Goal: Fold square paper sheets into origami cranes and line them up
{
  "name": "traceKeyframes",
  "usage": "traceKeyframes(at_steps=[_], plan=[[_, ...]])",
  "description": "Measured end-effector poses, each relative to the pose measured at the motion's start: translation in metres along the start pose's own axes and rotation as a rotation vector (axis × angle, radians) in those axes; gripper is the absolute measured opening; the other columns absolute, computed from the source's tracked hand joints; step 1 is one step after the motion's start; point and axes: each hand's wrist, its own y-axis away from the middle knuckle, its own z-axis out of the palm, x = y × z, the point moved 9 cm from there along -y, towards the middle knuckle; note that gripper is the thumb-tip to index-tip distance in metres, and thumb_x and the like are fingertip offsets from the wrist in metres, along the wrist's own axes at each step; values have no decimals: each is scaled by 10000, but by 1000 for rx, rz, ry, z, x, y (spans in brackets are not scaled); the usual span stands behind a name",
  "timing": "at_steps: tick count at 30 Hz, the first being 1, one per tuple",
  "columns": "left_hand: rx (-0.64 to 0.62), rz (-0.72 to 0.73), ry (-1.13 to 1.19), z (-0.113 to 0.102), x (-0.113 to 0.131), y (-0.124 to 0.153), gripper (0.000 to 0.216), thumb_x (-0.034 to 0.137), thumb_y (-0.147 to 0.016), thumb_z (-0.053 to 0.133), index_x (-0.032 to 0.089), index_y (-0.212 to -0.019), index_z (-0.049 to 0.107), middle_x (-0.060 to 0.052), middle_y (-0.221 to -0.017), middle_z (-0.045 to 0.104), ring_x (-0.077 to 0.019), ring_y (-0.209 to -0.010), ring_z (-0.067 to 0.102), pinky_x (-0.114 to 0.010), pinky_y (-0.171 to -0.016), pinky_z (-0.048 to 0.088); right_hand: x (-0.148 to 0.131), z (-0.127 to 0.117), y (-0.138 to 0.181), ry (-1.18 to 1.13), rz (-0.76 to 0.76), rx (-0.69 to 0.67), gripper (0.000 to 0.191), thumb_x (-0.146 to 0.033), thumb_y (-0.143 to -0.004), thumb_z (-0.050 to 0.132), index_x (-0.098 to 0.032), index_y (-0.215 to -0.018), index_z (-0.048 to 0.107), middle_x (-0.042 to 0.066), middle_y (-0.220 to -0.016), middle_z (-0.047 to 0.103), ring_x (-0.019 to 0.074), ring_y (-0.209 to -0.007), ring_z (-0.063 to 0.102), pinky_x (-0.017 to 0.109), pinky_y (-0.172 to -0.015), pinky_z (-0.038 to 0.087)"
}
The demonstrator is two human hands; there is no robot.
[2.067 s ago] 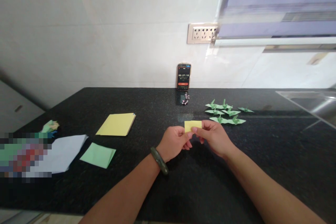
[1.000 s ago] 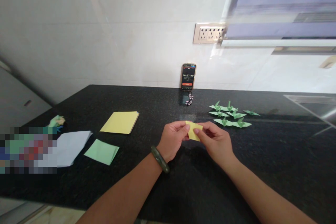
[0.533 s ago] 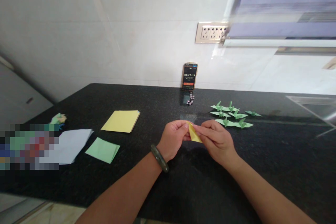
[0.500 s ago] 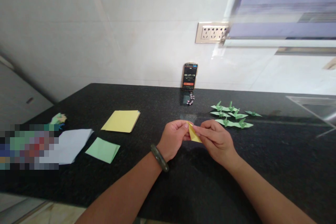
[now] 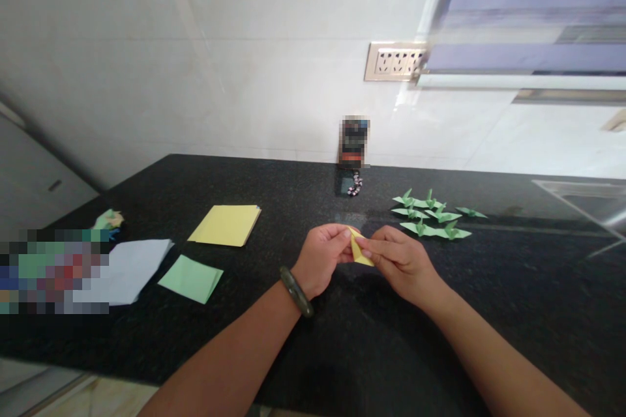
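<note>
Left hand [image 5: 323, 259] and right hand [image 5: 405, 264] both got a pinch grip on this little folded yellow paper [image 5: 360, 255] above the black stone surface [image 5: 352, 352].

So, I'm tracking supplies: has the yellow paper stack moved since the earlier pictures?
No: the yellow paper stack shows no shift against the black countertop; only the camera view shifts.

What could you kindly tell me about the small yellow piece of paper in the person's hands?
The yellow piece of paper looks thin and matte, and it is folded, with a crease running along it. Its visible part narrows toward the top. It is held at a slant over the dark countertop, between the left hand, which pinches its upper end, and the right hand, which grips its right side. The rest is hidden.
</note>
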Motion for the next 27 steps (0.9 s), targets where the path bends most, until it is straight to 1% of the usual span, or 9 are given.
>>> traceKeyframes(at_steps=[7, 11, 14, 15, 17, 19, 21, 23, 27], plan=[[52, 10, -64, -4, 0, 0, 253, 333, -687, 626, 109, -804, 629, -34, -660, 639, -118, -585, 592, -264, -594, 476, 1, 1, -1, -37, 16, 12, 291, -220, -854, 468, -301, -1080, 632, 19, -734, 513, 122, -657, 512, 239, -559, 415], [88, 21, -76, -6, 2, 0, 258, 344, -644, 668, 108, -737, 624, -19, -609, 623, -112, -541, 575, -254, -553, 472, -2, 1, -1, -63, 16, -7, 276, -236, -844, 482, -287, -1062, 643, 20, -734, 520, 122, -656, 518, 239, -568, 422], [124, 34, -81, -8, 4, 1, 247, 342, -634, 678, 109, -697, 623, -14, -588, 618, -113, -520, 570, -250, -529, 470, -7, 1, -2, -137, 31, -16, 225, -276, -840, 487, -241, -955, 678, 25, -718, 529, 128, -653, 522, 247, -572, 420], [132, 39, -81, -9, 5, 1, 243, 341, -636, 677, 111, -695, 625, -15, -588, 621, -118, -522, 575, -255, -531, 473, -6, 1, -3, -177, 64, -12, 226, -294, -848, 471, -221, -885, 682, 29, -713, 537, 131, -653, 525, 253, -581, 422], [142, 43, -77, -9, 5, 1, 233, 338, -643, 672, 114, -691, 628, -15, -582, 622, -126, -524, 582, -271, -546, 482, 4, 2, -2, -284, 195, 27, 273, -329, -864, 431, -191, -765, 645, 32, -689, 552, 133, -635, 530, 260, -591, 428], [149, 43, -72, -10, 4, 0, 222, 332, -649, 668, 117, -692, 631, -11, -574, 620, -132, -521, 583, -287, -560, 488, 19, 4, 2, -404, 379, 85, 228, -370, -838, 466, -189, -768, 587, 10, -634, 545, 126, -573, 518, 248, -542, 426], [161, 51, -94, -11, 3, 0, 215, 327, -651, 667, 120, -696, 635, -11, -579, 620, -133, -525, 582, -292, -567, 489, 30, 11, 6, -484, 512, 91, 205, -391, -779, 541, -187, -784, 556, -15, -581, 525, 114, -506, 490, 232, -478, 406], [184, 77, -168, -13, 4, 1, 213, 331, -659, 662, 122, -692, 640, -12, -588, 619, -129, -534, 574, -277, -558, 480, 34, 16, 8, -492, 564, 64, 214, -386, -736, 586, -176, -758, 557, -24, -555, 517, 103, -471, 468, 223, -447, 382], [205, 147, -324, -13, 10, 3, 222, 347, -692, 631, 126, -684, 656, -9, -578, 603, -110, -525, 538, -232, -518, 447, 36, 17, 9, -450, 583, 65, 193, -355, -711, 609, -169, -711, 556, -32, -539, 515, 90, -453, 454, 215, -434, 349]])
